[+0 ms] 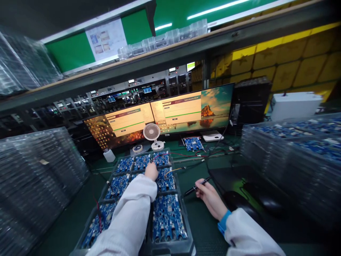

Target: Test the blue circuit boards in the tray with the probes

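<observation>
1. Landmark: clear tray (186, 245) of blue circuit boards (167, 217), on the green table (202, 220).
2. Left hand (151, 171), white sleeve, reaches over the tray's far half; fingers curled down onto a board in the middle rows. Cannot tell whether it grips anything.
3. Right hand (209, 195) sits just right of the tray, fingers closed around a black pen (195, 186), tip pointing toward the tray.
4. Small white fan (152, 134) stands beyond the tray; two monitors (160, 119) behind it.
5. Stacked clear trays (34, 174) left of the tray; more stacks holding boards (295, 149) right.
</observation>
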Tool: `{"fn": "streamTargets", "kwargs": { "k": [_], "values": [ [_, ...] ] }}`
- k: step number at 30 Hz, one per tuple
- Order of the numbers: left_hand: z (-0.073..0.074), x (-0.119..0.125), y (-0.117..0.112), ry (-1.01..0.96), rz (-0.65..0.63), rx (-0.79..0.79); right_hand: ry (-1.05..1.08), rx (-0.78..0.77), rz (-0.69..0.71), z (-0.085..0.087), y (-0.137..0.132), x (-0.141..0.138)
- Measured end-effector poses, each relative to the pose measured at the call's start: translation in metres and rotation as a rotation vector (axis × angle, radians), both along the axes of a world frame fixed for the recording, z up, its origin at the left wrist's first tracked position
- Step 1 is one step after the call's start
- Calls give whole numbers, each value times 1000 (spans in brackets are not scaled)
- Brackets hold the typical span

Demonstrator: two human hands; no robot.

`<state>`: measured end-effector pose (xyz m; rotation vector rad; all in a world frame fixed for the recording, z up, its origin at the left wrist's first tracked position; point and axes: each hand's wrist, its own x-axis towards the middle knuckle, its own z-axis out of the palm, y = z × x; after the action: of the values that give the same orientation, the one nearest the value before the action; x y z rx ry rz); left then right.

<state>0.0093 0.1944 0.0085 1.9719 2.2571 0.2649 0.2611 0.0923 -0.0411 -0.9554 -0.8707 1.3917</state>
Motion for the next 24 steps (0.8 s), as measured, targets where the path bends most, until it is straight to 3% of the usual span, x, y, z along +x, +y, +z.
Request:
{"fn": "streamTargets", "kwargs": {
  "k": [4, 12, 16, 20, 24],
  "values": [
    [5, 6, -9, 1, -6, 42, -2, -7, 39, -1, -2, -5],
    [9, 25, -43, -8, -267, 13, 14, -17, 61, 0, -2, -6],
    [4, 30, -46, 23, -276, 5, 14, -7, 70, -4, 0, -4],
    [7, 31, -50, 13, -278, 5, 10, 9, 45, -10, 4, -1],
    [15, 29, -75, -38, -346, -14, -4, 48, -35, -13, 8, 4]
  ]
}}
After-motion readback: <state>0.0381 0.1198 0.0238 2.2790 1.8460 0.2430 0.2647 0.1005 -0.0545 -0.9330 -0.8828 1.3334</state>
